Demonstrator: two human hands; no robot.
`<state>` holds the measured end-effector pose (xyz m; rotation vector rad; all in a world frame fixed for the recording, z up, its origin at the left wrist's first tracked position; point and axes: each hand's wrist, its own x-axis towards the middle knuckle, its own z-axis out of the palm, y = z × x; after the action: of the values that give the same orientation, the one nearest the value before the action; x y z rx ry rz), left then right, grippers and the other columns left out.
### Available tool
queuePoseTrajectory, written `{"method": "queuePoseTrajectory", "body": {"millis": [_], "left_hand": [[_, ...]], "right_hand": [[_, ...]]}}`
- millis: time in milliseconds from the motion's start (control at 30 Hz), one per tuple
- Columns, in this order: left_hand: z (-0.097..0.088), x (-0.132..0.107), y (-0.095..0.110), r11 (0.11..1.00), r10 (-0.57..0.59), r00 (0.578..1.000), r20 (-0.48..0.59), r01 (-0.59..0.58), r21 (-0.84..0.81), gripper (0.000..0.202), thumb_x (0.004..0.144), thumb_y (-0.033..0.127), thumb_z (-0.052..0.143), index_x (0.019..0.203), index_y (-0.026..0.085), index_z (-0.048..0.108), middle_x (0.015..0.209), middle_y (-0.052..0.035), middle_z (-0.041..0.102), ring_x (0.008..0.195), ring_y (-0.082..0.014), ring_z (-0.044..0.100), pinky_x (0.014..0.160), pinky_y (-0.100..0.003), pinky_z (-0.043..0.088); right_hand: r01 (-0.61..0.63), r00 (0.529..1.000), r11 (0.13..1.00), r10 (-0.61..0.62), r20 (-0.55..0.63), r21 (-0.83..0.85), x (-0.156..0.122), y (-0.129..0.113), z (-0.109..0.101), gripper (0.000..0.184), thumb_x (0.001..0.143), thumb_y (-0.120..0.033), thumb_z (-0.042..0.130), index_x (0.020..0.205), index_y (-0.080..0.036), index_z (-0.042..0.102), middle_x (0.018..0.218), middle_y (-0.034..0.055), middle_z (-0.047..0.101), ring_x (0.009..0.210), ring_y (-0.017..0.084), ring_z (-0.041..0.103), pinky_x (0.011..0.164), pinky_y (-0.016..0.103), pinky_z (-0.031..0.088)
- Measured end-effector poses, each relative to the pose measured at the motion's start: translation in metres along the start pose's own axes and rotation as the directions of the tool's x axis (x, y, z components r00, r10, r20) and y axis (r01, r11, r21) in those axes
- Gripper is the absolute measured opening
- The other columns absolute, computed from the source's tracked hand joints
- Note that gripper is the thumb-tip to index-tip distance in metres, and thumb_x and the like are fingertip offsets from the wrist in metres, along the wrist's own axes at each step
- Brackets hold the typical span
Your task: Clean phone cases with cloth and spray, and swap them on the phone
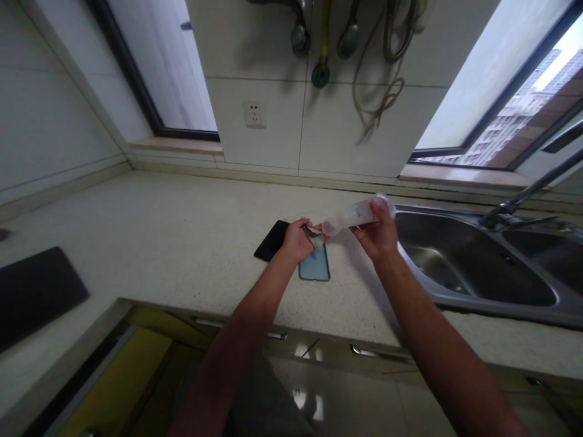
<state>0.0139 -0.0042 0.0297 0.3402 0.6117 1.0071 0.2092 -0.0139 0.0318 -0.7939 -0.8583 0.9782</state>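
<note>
My left hand [298,240] is closed on a small greyish cloth [315,238], above the counter near its middle. In my right hand [377,233] is a clear plastic bottle [357,213] with pink markings, tipped nearly on its side so that its narrower end points at the cloth. Whether that end touches the cloth I cannot tell. Beneath the left hand lies a light blue phone case [314,267], its upper part hidden by the hand and cloth. A flat black item [272,241], partly covered by the same hand, rests just left of the case.
A double steel sink [473,258] with a faucet [505,212] is set into the counter [182,230] at the right. On the left, a black flat panel [36,294] lies on the counter. Pipes and a looped hose [392,36] hang on the tiled wall behind.
</note>
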Motion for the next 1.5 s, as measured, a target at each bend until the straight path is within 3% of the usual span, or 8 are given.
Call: {"method": "queuePoseTrajectory", "body": {"millis": [233, 333, 467, 633, 900, 1133, 1300, 1500], "left_hand": [[-0.003, 0.004, -0.002, 0.999, -0.043, 0.999, -0.033, 0.042, -0.027, 0.02, 0.079, 0.015, 0.049, 0.06, 0.019, 0.047, 0.083, -0.0152, 0.071, 0.09, -0.028, 0.07, 0.08, -0.044, 0.056], [-0.001, 0.003, -0.002, 0.997, -0.042, 0.999, -0.033, 0.04, -0.059, 0.019, 0.078, 0.013, 0.049, 0.06, 0.02, 0.046, 0.084, -0.0144, 0.071, 0.093, -0.0267, 0.071, 0.082, -0.043, 0.058], [0.004, -0.001, -0.003, 0.995, -0.046, 0.998, -0.042, 0.042, -0.09, 0.019, 0.078, 0.011, 0.048, 0.061, 0.02, 0.046, 0.082, -0.013, 0.07, 0.092, -0.0254, 0.072, 0.083, -0.043, 0.058], [0.005, -0.002, -0.004, 0.993, -0.048, 0.994, -0.103, 0.036, -0.112, 0.017, 0.076, 0.008, 0.049, 0.064, 0.019, 0.05, 0.076, -0.0113, 0.068, 0.085, -0.0244, 0.071, 0.084, -0.041, 0.058], [-0.002, 0.002, -0.008, 0.999, -0.035, 0.998, -0.052, 0.033, -0.041, 0.019, 0.079, 0.01, 0.049, 0.062, 0.018, 0.051, 0.063, -0.008, 0.063, 0.063, -0.0197, 0.067, 0.07, -0.033, 0.056], [-0.001, 0.001, -0.004, 0.998, -0.02, 0.996, -0.09, 0.014, -0.062, 0.02, 0.079, 0.011, 0.048, 0.06, 0.018, 0.053, 0.069, -0.0121, 0.068, 0.079, -0.0253, 0.072, 0.082, -0.043, 0.058], [0.001, 0.002, -0.003, 0.999, 0.008, 0.998, -0.056, -0.01, -0.03, 0.025, 0.085, 0.013, 0.047, 0.061, 0.017, 0.055, 0.073, -0.0121, 0.069, 0.079, -0.0228, 0.071, 0.085, -0.039, 0.057], [-0.006, 0.007, -0.002, 0.993, 0.111, 0.992, -0.056, -0.108, 0.051, 0.018, 0.084, 0.015, 0.05, 0.075, 0.013, 0.066, 0.078, -0.0112, 0.071, 0.078, -0.0214, 0.07, 0.077, -0.034, 0.056]], "right_hand": [[0.089, 0.988, 0.977, -0.111, -0.104, -0.191, -0.001, 0.007, 0.005, 0.035, 0.073, -0.052, 0.075, 0.094, -0.025, 0.065, 0.084, -0.0002, 0.073, 0.082, 0.022, 0.071, 0.072, 0.039, 0.061], [0.149, 0.968, 0.926, -0.208, -0.138, -0.346, -0.009, 0.007, 0.014, 0.039, 0.067, -0.051, 0.082, 0.088, -0.023, 0.067, 0.08, 0.0013, 0.072, 0.08, 0.024, 0.07, 0.073, 0.042, 0.061], [0.257, 0.952, 0.785, -0.305, 0.009, -0.564, -0.023, 0.009, 0.023, 0.038, 0.066, -0.051, 0.084, 0.082, -0.02, 0.07, 0.079, 0.0051, 0.073, 0.076, 0.026, 0.069, 0.075, 0.044, 0.06], [0.407, 0.909, 0.636, -0.353, 0.222, -0.656, -0.033, 0.013, 0.029, 0.037, 0.075, -0.049, 0.078, 0.099, -0.022, 0.07, 0.093, 0.0064, 0.075, 0.083, 0.024, 0.07, 0.083, 0.04, 0.057], [0.34, 0.933, 0.613, -0.315, 0.174, -0.713, -0.032, 0.013, 0.026, 0.039, 0.075, -0.055, 0.075, 0.093, -0.021, 0.068, 0.079, 0.0052, 0.073, 0.072, 0.024, 0.069, 0.071, 0.038, 0.057], [0.448, 0.889, 0.564, -0.362, 0.279, -0.694, -0.042, 0.014, 0.035, 0.038, 0.079, -0.047, 0.073, 0.108, -0.024, 0.065, 0.103, 0.0075, 0.074, 0.089, 0.025, 0.071, 0.084, 0.039, 0.056], [0.409, 0.891, 0.571, -0.419, 0.176, -0.711, -0.037, 0.011, 0.032, 0.039, 0.075, -0.051, 0.077, 0.101, -0.022, 0.068, 0.094, 0.0077, 0.075, 0.084, 0.027, 0.071, 0.083, 0.042, 0.056], [0.223, 0.892, 0.538, -0.449, -0.053, -0.813, -0.014, -0.004, 0.003, 0.036, 0.067, -0.054, 0.079, 0.084, -0.023, 0.07, 0.079, 0.0048, 0.073, 0.076, 0.028, 0.069, 0.076, 0.046, 0.056]]}}
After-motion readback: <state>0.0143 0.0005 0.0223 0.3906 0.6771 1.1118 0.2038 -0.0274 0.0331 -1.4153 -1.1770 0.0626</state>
